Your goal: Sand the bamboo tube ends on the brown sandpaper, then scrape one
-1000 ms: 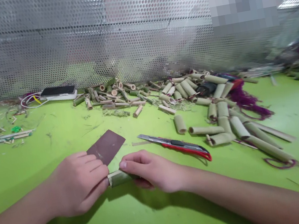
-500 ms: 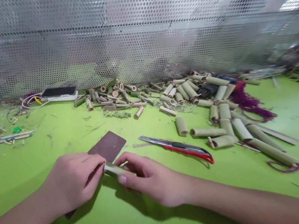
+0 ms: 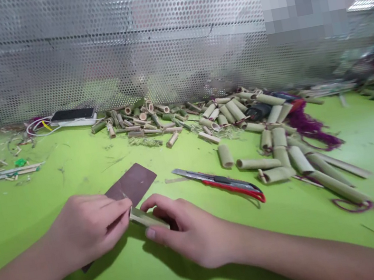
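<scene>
A short piece of bamboo point(image 3: 147, 218) is held between my hands, slanting down to the right. My right hand point(image 3: 194, 233) grips it with the thumb on the near side and the fingers curled over the far side. My left hand point(image 3: 91, 224) is closed, its fingertips pinched at the bamboo's left end; whether something small is also in them is hidden. Under my left hand lies a dark brown sheet that looks like sandpaper point(image 3: 138, 181), partly covered by the hand. A red and black utility knife point(image 3: 221, 182), blade out, rests to the right of the sheet.
Many cut bamboo tubes point(image 3: 236, 112) are heaped at the back and right, some joined by cord. Purple yarn point(image 3: 307, 126) lies among them. A phone point(image 3: 73, 114) with a white cable is at the back left, before a perforated metal screen point(image 3: 157, 53).
The bamboo piece has turned slightly in my fingers, and my right hand has shifted a little. My left hand stays at its left end. The view has moved slightly.
</scene>
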{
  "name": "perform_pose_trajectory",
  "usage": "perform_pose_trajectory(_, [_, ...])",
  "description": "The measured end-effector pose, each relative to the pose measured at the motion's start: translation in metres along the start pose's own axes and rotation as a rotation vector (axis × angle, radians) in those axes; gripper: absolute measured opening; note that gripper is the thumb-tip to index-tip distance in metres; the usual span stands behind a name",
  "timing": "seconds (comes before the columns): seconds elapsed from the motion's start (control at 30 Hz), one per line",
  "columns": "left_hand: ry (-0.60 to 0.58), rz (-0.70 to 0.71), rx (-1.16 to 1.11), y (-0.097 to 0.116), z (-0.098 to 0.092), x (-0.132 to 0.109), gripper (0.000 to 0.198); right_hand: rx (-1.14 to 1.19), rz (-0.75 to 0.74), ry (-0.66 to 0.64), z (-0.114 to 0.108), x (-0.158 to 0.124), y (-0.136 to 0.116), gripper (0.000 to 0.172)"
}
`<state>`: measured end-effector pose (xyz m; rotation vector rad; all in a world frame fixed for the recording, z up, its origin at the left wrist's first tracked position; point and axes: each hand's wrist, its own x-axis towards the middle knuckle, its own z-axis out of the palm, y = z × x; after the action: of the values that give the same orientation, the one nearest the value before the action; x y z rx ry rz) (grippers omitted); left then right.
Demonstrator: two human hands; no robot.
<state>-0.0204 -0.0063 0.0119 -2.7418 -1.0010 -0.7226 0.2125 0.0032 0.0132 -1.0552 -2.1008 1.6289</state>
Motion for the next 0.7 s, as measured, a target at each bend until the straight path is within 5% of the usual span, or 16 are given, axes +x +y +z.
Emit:
perform_pose_trajectory(0.13, [0.011, -0.121, -0.034, -0.022, -0.008, 0.000, 0.026, 0.141, -0.009, -0.039, -0.004, 0.002, 0.006, 0.032])
perform_pose_trajectory(0.37, [0.059, -0.496, 0.180, -0.111, -0.023, -0.007, 0.031, 0.332, -0.056, -0.053, -0.016, 0.003, 0.014, 0.040])
perform_pose_trajectory(0.5, [0.123, -0.455, -0.043, -0.084, -0.019, 0.000, 0.030, 0.377, -0.060, -0.058, -0.015, 0.002, 0.014, 0.040])
perform_pose_trajectory(0.7, [0.093, 0.012, -0.373, -0.013, -0.009, 0.008, 0.034, 0.445, -0.078, -0.184, -0.015, 0.002, 0.011, 0.035])
